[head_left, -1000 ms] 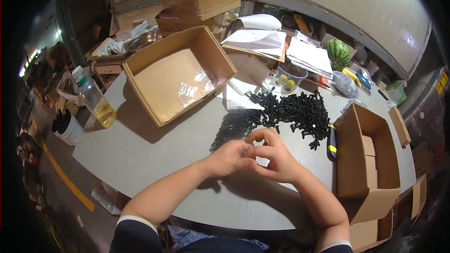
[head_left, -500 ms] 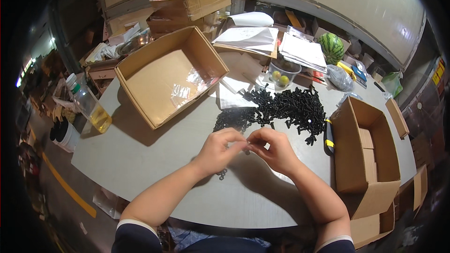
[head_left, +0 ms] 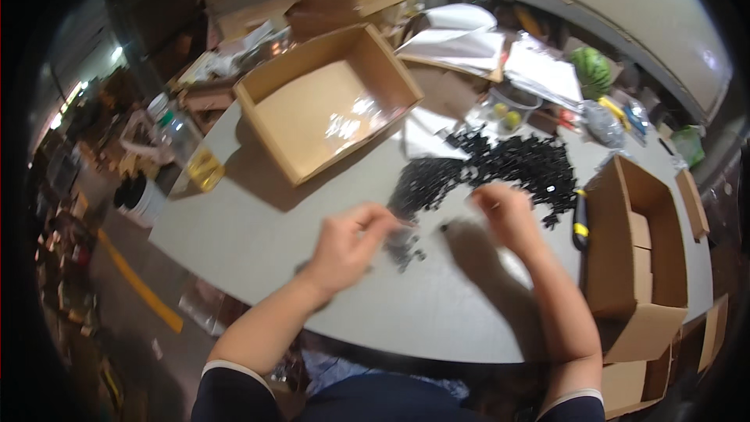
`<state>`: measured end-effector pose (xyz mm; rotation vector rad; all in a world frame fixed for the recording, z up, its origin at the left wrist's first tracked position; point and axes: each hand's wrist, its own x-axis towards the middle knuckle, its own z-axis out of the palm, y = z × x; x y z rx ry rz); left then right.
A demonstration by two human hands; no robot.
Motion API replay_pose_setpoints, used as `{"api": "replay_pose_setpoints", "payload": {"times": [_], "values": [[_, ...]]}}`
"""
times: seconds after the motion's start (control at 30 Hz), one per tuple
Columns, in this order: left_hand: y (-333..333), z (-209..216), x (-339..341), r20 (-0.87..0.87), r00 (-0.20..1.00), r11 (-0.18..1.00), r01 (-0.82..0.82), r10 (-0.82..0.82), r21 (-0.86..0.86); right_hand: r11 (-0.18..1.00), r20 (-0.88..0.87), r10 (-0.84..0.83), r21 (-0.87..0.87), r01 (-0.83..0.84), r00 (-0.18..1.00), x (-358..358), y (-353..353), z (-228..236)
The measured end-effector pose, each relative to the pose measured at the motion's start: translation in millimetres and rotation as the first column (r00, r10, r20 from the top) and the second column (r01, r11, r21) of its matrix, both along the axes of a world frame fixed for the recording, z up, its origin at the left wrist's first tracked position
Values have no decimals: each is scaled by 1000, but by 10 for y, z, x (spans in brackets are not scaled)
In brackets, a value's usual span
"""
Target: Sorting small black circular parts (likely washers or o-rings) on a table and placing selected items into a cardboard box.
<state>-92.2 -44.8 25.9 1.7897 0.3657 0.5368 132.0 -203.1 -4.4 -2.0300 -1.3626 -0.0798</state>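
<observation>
My left hand (head_left: 344,246) is over the middle of the table, thumb and fingers pinched on what looks like a small clear plastic bag (head_left: 401,236), blurred by motion. Small dark nuts (head_left: 418,255) lie scattered beside and behind it. My right hand (head_left: 506,216) hovers at the near edge of a pile of black bolts (head_left: 535,160). Its fingers are curled together; motion blur hides whatever is between them. The two hands are apart. More dark nuts (head_left: 426,176) spread along the pile's left side.
An open cardboard box (head_left: 269,129) with clear bags inside stands at the left back. Another open carton (head_left: 609,254) is at right, a black-and-yellow cutter (head_left: 580,223) beside it. A bottle (head_left: 205,170) stands left. Papers (head_left: 539,70), a plastic bowl (head_left: 527,101) and a watermelon (head_left: 590,70) lie behind.
My hands, together half a second ago, have separated: the right has gone up and right toward the bolts, the left stays nearer. The whole view has shifted, moving the table scene rightward.
</observation>
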Motion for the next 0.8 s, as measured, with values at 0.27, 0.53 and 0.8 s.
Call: {"api": "replay_pose_setpoints", "payload": {"times": [0.27,0.53,0.8], "values": [[429,25,-2029,-112,849,856,-515,516,39,856,532,-342,-165,491,774,685,-281,-267],[600,-66,-1971,-110,744,721,-584,659,372,876,484,-328,-165,453,811,522,-160,-341],[1161,485,334,-102,970,467,-13,221,884,909,439,-325,-99,405,838,441,-190,-291]]}}
